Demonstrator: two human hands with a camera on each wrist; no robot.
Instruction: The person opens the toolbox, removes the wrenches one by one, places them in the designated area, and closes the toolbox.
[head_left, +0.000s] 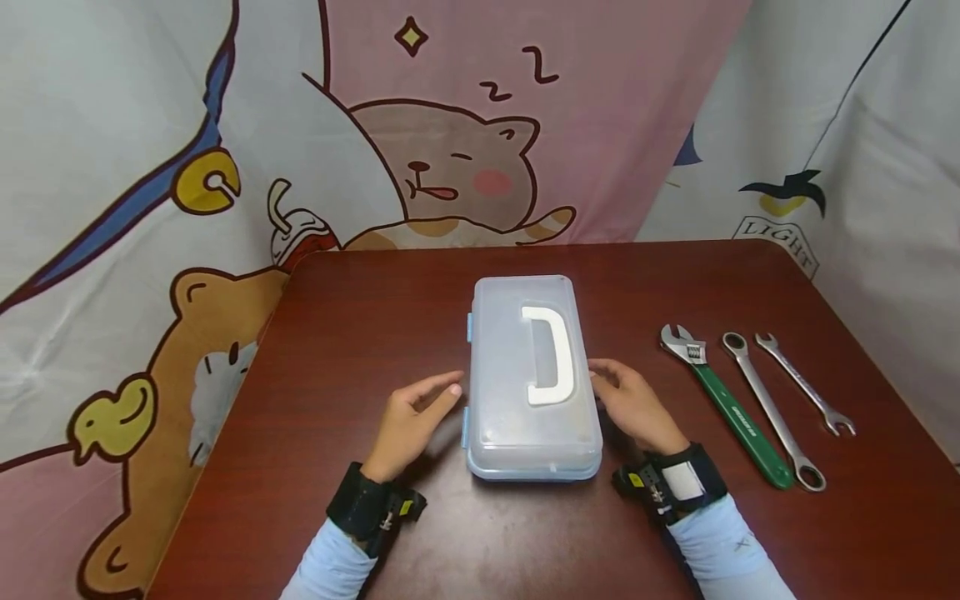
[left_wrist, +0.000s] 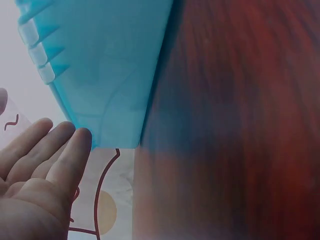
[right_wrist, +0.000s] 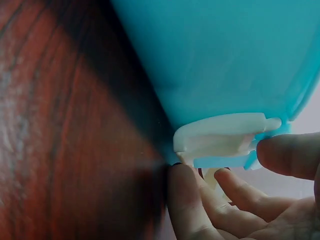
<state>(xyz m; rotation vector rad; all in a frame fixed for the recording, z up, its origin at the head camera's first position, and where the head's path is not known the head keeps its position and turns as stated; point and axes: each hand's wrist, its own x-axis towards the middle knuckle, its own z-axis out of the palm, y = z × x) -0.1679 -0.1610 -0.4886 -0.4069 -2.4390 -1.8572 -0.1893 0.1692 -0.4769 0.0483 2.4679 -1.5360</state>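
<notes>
A plastic storage box (head_left: pixel 498 375) with a cloudy clear lid and a light blue base stands on the table, its lid down. The white carry handle (head_left: pixel 562 354) lies flat on the lid. My left hand (head_left: pixel 408 425) is beside the box's left side, fingers fairly straight and holding nothing. On the other side, my right hand (head_left: pixel 637 408) is at a white latch (right_wrist: pixel 220 130) on the blue wall. In the right wrist view its thumb is close to the latch's upper end and its fingertips (right_wrist: pixel 182 182) are at the lower end. The head view hides this latch.
Right of the box lie a green-handled adjustable wrench (head_left: pixel 742 425), a longer ring spanner (head_left: pixel 772 408) and a shorter combination spanner (head_left: pixel 802 383). The dark red-brown table (head_left: pixel 360 308) backs onto a printed cloth (head_left: pixel 637 100). Light blue hinges (head_left: pixel 466 427) show on the box's left edge.
</notes>
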